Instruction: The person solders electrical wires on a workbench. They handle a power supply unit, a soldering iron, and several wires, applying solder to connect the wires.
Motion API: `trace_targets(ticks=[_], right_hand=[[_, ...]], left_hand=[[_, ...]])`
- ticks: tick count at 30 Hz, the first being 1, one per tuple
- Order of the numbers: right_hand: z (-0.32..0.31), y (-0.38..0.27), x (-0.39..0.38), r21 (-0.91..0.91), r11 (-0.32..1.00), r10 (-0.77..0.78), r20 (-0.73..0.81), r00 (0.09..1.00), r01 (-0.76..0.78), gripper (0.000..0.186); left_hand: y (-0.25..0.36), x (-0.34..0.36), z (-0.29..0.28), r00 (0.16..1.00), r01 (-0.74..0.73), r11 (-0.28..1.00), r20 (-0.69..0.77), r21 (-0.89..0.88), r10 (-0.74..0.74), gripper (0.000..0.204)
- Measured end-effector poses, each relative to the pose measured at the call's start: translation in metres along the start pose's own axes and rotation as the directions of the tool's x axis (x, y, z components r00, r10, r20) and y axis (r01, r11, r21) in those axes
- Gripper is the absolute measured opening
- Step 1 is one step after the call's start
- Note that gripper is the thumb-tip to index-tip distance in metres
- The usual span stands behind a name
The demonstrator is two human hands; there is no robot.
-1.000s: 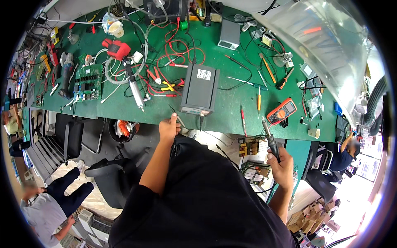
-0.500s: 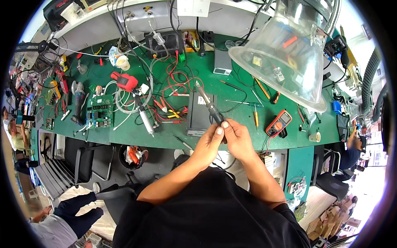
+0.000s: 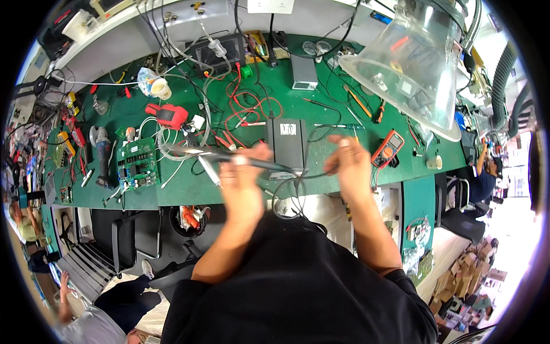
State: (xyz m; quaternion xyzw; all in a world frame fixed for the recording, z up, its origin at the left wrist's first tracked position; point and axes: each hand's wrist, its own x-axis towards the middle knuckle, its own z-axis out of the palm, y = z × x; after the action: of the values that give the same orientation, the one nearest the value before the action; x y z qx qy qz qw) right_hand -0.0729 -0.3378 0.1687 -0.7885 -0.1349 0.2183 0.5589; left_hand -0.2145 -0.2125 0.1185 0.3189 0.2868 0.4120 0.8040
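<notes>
A soldering iron (image 3: pixel 259 163) with a dark handle lies nearly level in my left hand (image 3: pixel 240 180), which is closed around it. Its metal end points left over the cables and is smeared by motion. A black cable trails from it in a loop toward my right hand (image 3: pixel 352 172), held apart on the right. The right fingers look spread, though blurred; whether they touch the cable is unclear. Between the hands and behind them is a dark grey box (image 3: pixel 288 143) with a white label. A red-and-black multimeter (image 3: pixel 388 148) lies right of my right hand.
A green circuit board (image 3: pixel 137 163), an angle grinder (image 3: pixel 102 155) and a red clamp-like tool (image 3: pixel 167 116) lie on the left. A clear extraction hood (image 3: pixel 404 74) hangs at the far right. Red test leads (image 3: pixel 246 109) tangle behind the hands. A bin (image 3: pixel 189 221) stands below the bench.
My hands have come apart. The left moved left with the soldering iron, which swung from pointing away to pointing left. The right let go of the handle and moved right.
</notes>
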Motion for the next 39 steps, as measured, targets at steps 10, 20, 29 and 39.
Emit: trace_targets(ticks=[10,20,29,39], right_hand=[[-0.053,0.055,0.005,0.006,0.939,0.340,-0.187,0.922,-0.345,0.032],[-0.057,0.081,-0.003,-0.306,0.910,0.285,-0.028,0.958,-0.279,0.028],[-0.155,0.074,0.040,-0.167,0.973,0.130,-0.179,0.975,-0.161,0.027],[-0.405,-0.069,0.173,-0.118,0.906,-0.423,-0.305,0.854,0.406,0.021]], left_hand=[[0.113,0.042,-0.052,0.920,-0.290,0.955,-0.258,0.065,0.296,0.033],[0.136,0.031,-0.028,0.945,-0.256,0.967,-0.214,-0.008,0.249,0.037],[0.082,-0.008,0.031,0.963,-0.190,0.981,-0.189,0.043,0.194,0.028],[0.006,-0.058,0.172,0.750,-0.303,0.922,-0.537,0.242,0.387,0.021]])
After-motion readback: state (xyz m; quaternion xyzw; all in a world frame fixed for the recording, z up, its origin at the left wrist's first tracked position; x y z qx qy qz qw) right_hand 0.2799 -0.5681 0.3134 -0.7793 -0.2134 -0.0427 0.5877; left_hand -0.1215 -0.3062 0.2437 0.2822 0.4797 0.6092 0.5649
